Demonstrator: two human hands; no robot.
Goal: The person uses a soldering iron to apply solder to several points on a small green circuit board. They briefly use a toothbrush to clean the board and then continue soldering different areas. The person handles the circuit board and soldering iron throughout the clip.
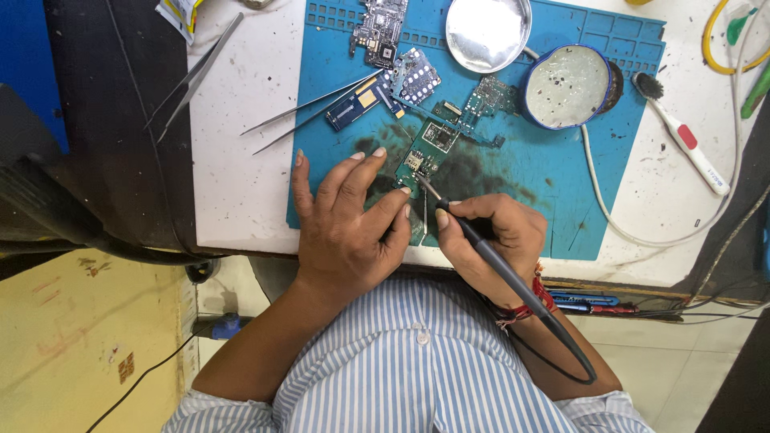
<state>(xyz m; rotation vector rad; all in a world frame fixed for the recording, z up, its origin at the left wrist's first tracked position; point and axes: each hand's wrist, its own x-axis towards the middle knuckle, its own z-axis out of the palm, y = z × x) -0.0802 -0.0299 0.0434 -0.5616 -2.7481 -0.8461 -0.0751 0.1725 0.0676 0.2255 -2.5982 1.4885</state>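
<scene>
Right hand (491,240): closed round soldering iron (513,282), tip set on green circuit board (425,152).
Left hand (349,215): spread flat, nothing gripped, board's near end pinned.
Board axis: angled away, up-right of both hands.

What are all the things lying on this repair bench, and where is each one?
Green circuit board: one, mat centre, under the iron's tip.
Soldering iron: one, dark grey, right hand.
Work mat: one, blue, scorched at centre.
Other boards: several, mat top.
Tweezers: one pair on the mat's left edge; another pair farther left.
Metal dish: one, silver, mat top.
Round tin: one, blue-rimmed, mat right.
Brush: one, white and red, right of the mat.
Left hand: pressing the green board's edge.
Right hand: gripping the iron.
</scene>
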